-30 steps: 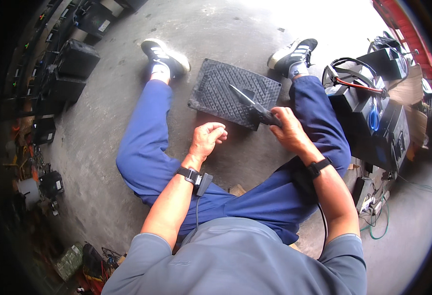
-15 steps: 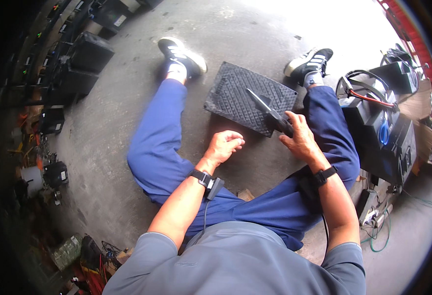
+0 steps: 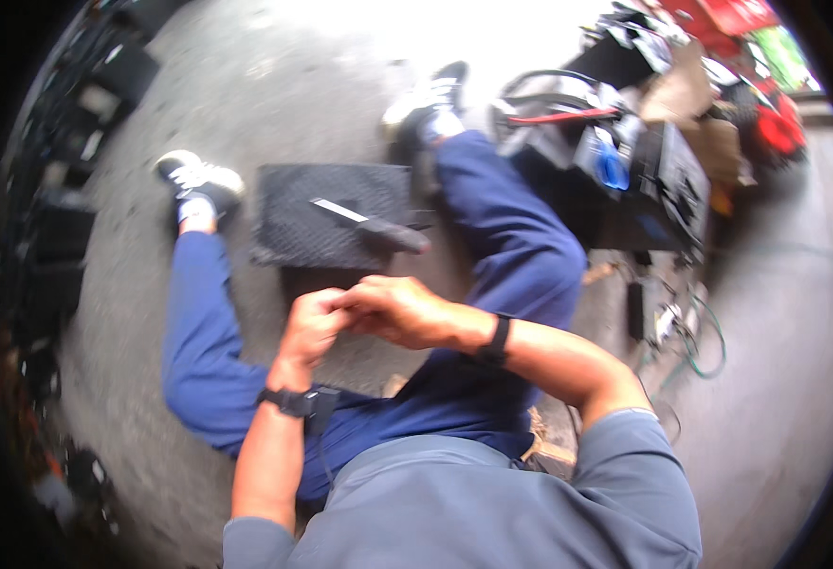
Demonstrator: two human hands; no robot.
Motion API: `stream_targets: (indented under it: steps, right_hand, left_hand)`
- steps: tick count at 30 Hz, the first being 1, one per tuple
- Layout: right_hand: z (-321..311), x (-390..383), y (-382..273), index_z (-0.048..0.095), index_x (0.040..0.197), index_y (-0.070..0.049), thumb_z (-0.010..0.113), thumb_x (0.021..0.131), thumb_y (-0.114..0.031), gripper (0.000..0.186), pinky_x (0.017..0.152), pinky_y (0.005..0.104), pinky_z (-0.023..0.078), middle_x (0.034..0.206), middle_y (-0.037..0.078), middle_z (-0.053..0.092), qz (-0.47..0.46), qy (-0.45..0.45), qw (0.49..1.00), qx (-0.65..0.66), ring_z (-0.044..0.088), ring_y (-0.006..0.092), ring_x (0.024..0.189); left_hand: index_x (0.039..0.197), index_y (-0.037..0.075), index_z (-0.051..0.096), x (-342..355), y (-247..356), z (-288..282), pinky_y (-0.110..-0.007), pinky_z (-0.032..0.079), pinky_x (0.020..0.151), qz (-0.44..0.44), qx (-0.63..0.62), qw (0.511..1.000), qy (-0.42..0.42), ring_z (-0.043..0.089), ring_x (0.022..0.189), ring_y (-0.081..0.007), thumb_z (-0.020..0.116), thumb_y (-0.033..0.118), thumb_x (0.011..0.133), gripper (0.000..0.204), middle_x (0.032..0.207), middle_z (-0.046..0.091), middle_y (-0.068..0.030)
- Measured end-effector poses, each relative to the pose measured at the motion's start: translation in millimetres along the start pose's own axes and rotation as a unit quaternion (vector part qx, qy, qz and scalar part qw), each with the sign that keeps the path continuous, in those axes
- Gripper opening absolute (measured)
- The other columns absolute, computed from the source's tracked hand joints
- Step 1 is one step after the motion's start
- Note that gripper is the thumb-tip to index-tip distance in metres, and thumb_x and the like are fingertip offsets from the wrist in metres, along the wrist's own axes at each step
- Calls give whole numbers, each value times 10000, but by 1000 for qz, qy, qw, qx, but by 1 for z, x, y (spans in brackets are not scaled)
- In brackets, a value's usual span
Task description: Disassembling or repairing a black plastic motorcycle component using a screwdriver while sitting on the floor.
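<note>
My left hand (image 3: 312,327) and my right hand (image 3: 393,308) meet at the fingertips just in front of my belly, both closed; anything pinched between them is too small or hidden to make out. Beyond them a textured black rectangular plate (image 3: 293,204), raised on a dark support, lies between my feet. On the plate rests a long tool with a pale blade and a dark handle (image 3: 388,235); neither hand touches it. The picture is somewhat blurred.
At right, black battery-like boxes (image 3: 663,190) hold cables and blue-handled scissors (image 3: 611,166); cardboard (image 3: 672,81) and a red object (image 3: 777,133) stand behind. Green wire (image 3: 705,341) lies on the concrete floor (image 3: 198,85). Dark boxes (image 3: 61,228) line the left side.
My right hand has let go of the tool, leaving it on the plate, and moved left to meet my left hand. The view has turned toward the right.
</note>
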State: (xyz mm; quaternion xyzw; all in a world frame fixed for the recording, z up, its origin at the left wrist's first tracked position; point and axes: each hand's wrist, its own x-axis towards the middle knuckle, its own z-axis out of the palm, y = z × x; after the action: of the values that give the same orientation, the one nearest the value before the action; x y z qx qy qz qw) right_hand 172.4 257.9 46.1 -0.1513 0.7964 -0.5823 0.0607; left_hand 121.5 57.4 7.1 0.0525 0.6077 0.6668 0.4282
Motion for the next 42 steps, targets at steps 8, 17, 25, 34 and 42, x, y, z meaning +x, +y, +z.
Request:
stream_targets:
  steps: [8, 17, 25, 34, 42]
  right_hand:
    - [-15, -17, -14, 669, 1026, -53, 797, 755, -61, 300, 704, 367, 526, 871, 108, 611, -2, 77, 995, 68, 646, 280, 815]
    - [-157, -64, -39, 720, 909, -60, 717, 853, -48, 58, 696, 301, 515, 816, 73, 669, 14, 307, 941, -144, 646, 173, 768]
    - [-392, -235, 4, 739, 1030, -89, 651, 876, -152, 189, 818, 335, 539, 944, 151, 735, 282, 500, 710, -408, 717, 255, 889]
    - [-415, -248, 19, 734, 1059, -99, 677, 844, -139, 225, 866, 406, 536, 1022, 173, 706, 323, 461, 656, -503, 692, 321, 968]
    - [-309, -137, -58, 685, 1059, 5, 613, 932, -60, 160, 721, 301, 525, 893, 120, 689, 152, 408, 835, -338, 673, 181, 803]
  left_hand:
    - [908, -24, 706, -1, 22, 14, -346, 585, 652, -18, -158, 984, -86, 688, 691, -205, 771, 201, 860, 239, 795, 708, -101]
    - [957, -17, 696, 7, 35, 36, -311, 575, 662, -9, -51, 997, -53, 695, 700, -189, 719, 231, 918, 252, 803, 715, -104]
    - [983, 8, 692, 0, -56, 5, -241, 526, 620, -156, 117, 981, 22, 668, 695, -116, 696, 134, 908, 146, 817, 715, -65]
    - [948, -17, 686, -7, -74, 8, -257, 525, 619, -188, 175, 963, 77, 638, 672, -110, 706, 85, 870, 131, 784, 689, -53]
    - [962, 2, 716, -2, -99, -11, -316, 546, 672, -149, 269, 949, 65, 669, 726, -148, 737, 192, 857, 218, 829, 712, -83]
